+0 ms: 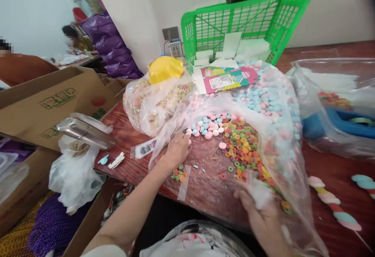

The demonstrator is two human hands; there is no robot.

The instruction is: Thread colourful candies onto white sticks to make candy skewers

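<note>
My left hand [178,147] reaches to the left edge of a pile of pink, blue and white candies [208,126]. Its fingers are bent together at the candies, and what they pinch is hidden. Blurred by motion, my right hand [262,214] is closed on a small clear plastic bag [259,192] at the lower right. Colourful ring-shaped pieces [243,143] lie heaped between the hands, beside the pastel pile. Both piles rest on a large clear plastic sheet or bag [202,159] spread over the table. A few more rings [179,174] sit below my left wrist.
A green basket [187,18] holding white cards stands at the back. To the right are a clear bin [336,67] and candy skewers [334,202]. At left are a steel flask [88,132], a cardboard box [35,104] and a bag of rings [140,108]. Two people sit far left.
</note>
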